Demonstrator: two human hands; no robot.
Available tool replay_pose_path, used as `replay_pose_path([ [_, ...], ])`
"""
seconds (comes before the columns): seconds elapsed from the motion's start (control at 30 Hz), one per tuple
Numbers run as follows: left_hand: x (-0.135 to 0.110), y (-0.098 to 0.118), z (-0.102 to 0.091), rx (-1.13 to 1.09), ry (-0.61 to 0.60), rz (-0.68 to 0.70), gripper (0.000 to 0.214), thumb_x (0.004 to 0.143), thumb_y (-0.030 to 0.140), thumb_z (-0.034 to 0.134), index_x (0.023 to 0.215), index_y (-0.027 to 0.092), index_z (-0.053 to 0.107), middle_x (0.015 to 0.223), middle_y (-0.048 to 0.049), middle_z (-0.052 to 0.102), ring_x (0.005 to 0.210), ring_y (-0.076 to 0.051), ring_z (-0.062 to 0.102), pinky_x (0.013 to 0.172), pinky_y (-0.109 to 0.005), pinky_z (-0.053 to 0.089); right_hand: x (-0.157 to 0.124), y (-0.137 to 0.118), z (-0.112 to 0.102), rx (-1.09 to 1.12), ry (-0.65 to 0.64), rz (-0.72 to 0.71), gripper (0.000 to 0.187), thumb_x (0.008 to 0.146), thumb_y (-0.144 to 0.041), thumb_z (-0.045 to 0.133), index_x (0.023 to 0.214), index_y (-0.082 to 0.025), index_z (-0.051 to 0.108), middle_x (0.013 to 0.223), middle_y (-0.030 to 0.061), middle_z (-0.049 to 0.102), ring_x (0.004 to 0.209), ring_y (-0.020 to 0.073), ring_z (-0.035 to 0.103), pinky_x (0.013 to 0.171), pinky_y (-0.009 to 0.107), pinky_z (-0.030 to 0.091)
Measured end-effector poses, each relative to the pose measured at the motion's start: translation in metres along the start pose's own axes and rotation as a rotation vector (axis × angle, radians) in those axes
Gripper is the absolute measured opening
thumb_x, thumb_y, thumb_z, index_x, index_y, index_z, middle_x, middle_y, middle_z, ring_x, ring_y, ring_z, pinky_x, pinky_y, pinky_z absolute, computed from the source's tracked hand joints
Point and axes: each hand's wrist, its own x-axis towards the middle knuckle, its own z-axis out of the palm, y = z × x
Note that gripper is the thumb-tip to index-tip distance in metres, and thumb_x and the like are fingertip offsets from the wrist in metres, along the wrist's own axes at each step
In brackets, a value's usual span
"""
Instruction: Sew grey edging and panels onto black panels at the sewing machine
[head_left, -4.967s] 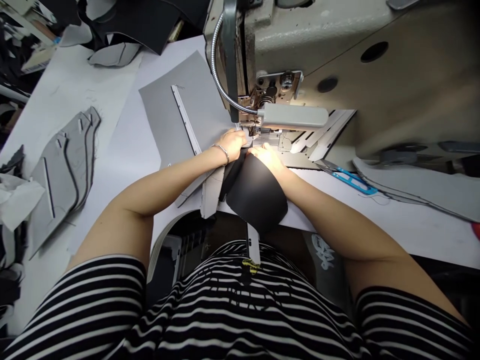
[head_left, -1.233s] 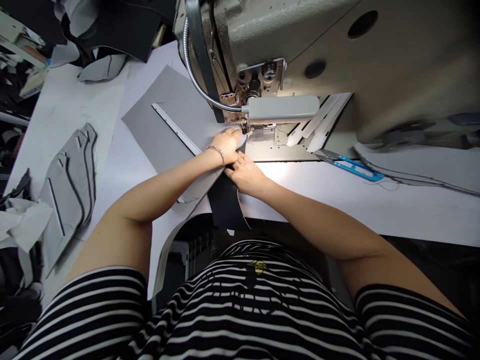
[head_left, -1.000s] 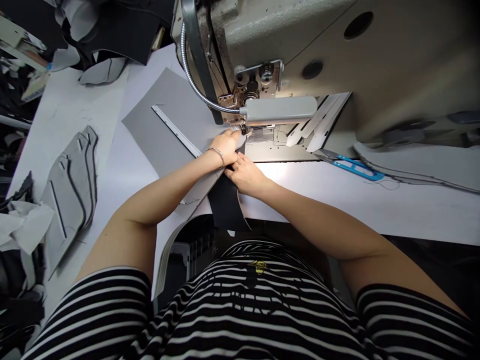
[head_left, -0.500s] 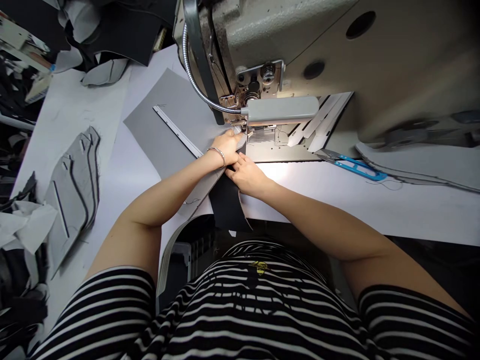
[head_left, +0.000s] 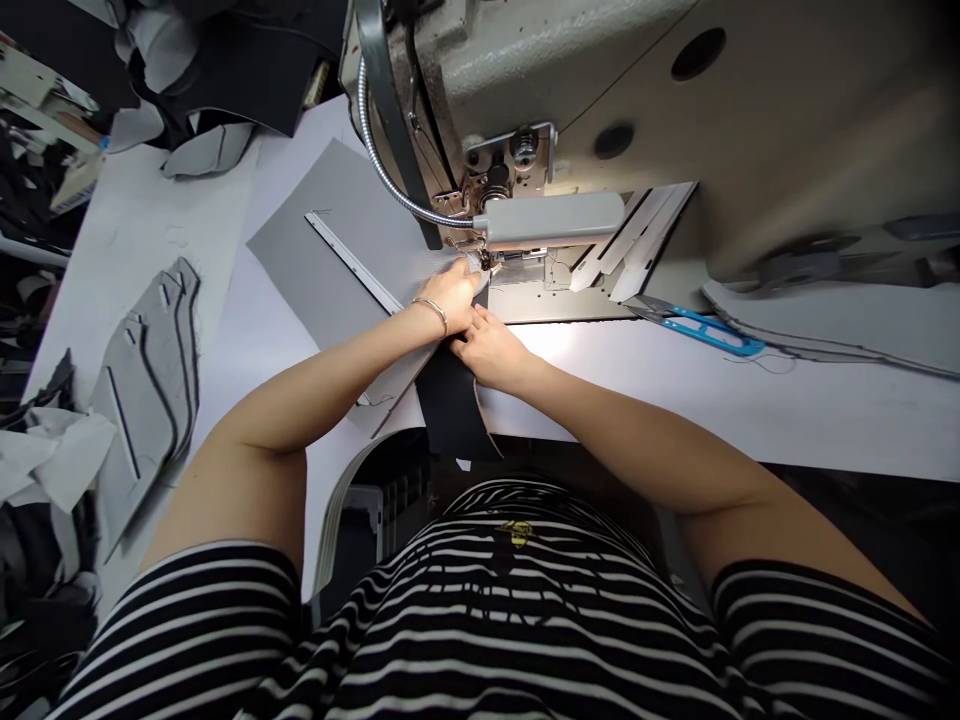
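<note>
A large grey fabric panel [head_left: 330, 220] with a white strip [head_left: 352, 262] on it lies under the sewing machine's [head_left: 517, 170] presser foot area. My left hand [head_left: 454, 293], a silver bangle at its wrist, presses the panel down with its fingers together just left of the needle. Closed at the edge close beside it, my right hand [head_left: 491, 348] grips a black piece of material [head_left: 456, 400], which hangs over the table's front edge. Its fingertips are partly hidden under my left hand. The exact stitching point is too small to make out.
Blue-handled thread snips [head_left: 712, 330] rest right of the machine bed, beside white-and-black strips [head_left: 645, 240] and a grey piece [head_left: 840, 320]. Several grey cut panels [head_left: 142, 380] are stacked at left. Black and grey scraps [head_left: 225, 60] lie at the back left.
Both hands stay nearly in place by the needle. My view has shifted slightly, and my left elbow has moved a little outward. The grey panel's front edge has shifted slightly.
</note>
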Motion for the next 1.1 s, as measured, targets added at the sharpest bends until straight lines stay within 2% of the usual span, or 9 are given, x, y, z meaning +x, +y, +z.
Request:
replay_pose_path([
  [0.17, -0.032, 0.000, -0.004, 0.180, 0.021, 0.019, 0.039, 0.083, 0.017, 0.048, 0.121, 0.013, 0.058, 0.137, -0.0143, 0.044, 0.119, -0.032, 0.046, 0.079, -0.037, 0.051, 0.000, 0.000, 0.002, -0.021, 0.076, -0.020, 0.037, 0.088, -0.013, 0.047, 0.122, -0.004, 0.060, 0.135, 0.0263, 0.049, 0.131, 0.0349, 0.041, 0.106, 0.055, 0.031],
  [0.27, -0.041, -0.011, -0.005, 0.228, -0.004, 0.055, 0.037, 0.083, 0.012, 0.042, 0.113, 0.010, 0.062, 0.140, -0.0138, 0.044, 0.117, -0.031, 0.046, 0.080, -0.039, 0.050, 0.000, 0.001, 0.003, -0.026, 0.113, -0.033, 0.038, 0.090, -0.013, 0.045, 0.126, -0.005, 0.057, 0.138, 0.0267, 0.047, 0.132, 0.0341, 0.040, 0.105, 0.057, 0.032],
  [0.47, -0.028, -0.037, -0.005, 0.125, 0.007, 0.325, 0.036, 0.072, 0.011, 0.044, 0.097, 0.014, 0.070, 0.129, -0.0083, 0.059, 0.108, -0.025, 0.057, 0.095, -0.039, 0.044, 0.001, 0.005, 0.006, -0.020, 0.118, -0.065, 0.039, 0.090, -0.013, 0.046, 0.127, -0.004, 0.057, 0.135, 0.0280, 0.049, 0.130, 0.0331, 0.044, 0.104, 0.054, 0.035],
  [0.57, -0.021, -0.045, -0.005, 0.070, 0.015, 0.383, 0.037, 0.068, 0.012, 0.043, 0.093, 0.015, 0.071, 0.128, -0.0056, 0.061, 0.108, -0.024, 0.059, 0.096, -0.037, 0.045, 0.001, 0.006, 0.006, -0.021, 0.118, -0.072, 0.039, 0.091, -0.014, 0.045, 0.127, -0.005, 0.057, 0.135, 0.0271, 0.049, 0.129, 0.0331, 0.044, 0.103, 0.055, 0.036],
  [0.7, -0.017, -0.046, -0.007, 0.023, -0.018, 0.382, 0.038, 0.065, 0.013, 0.044, 0.092, 0.015, 0.071, 0.129, -0.0030, 0.062, 0.113, -0.023, 0.059, 0.101, -0.033, 0.044, 0.000, 0.005, 0.004, -0.001, 0.082, -0.048, 0.040, 0.090, -0.013, 0.046, 0.128, -0.003, 0.056, 0.135, 0.0294, 0.048, 0.130, 0.0332, 0.043, 0.106, 0.054, 0.033],
  [0.83, -0.016, -0.040, -0.009, 0.007, -0.059, 0.339, 0.041, 0.063, 0.013, 0.046, 0.095, 0.015, 0.071, 0.129, -0.0026, 0.062, 0.114, -0.023, 0.059, 0.102, -0.031, 0.044, 0.000, 0.004, -0.001, -0.007, 0.057, -0.050, 0.041, 0.091, -0.014, 0.046, 0.129, -0.004, 0.055, 0.132, 0.0267, 0.051, 0.127, 0.0333, 0.045, 0.105, 0.054, 0.033],
  [1.1, -0.017, -0.026, -0.012, 0.106, -0.089, 0.291, 0.041, 0.064, 0.013, 0.050, 0.100, 0.017, 0.069, 0.119, -0.0019, 0.067, 0.105, -0.021, 0.063, 0.095, -0.026, 0.048, 0.000, 0.003, -0.009, -0.023, -0.017, -0.034, 0.045, 0.086, -0.013, 0.049, 0.130, -0.004, 0.055, 0.128, 0.0260, 0.053, 0.124, 0.0333, 0.047, 0.105, 0.052, 0.032],
])
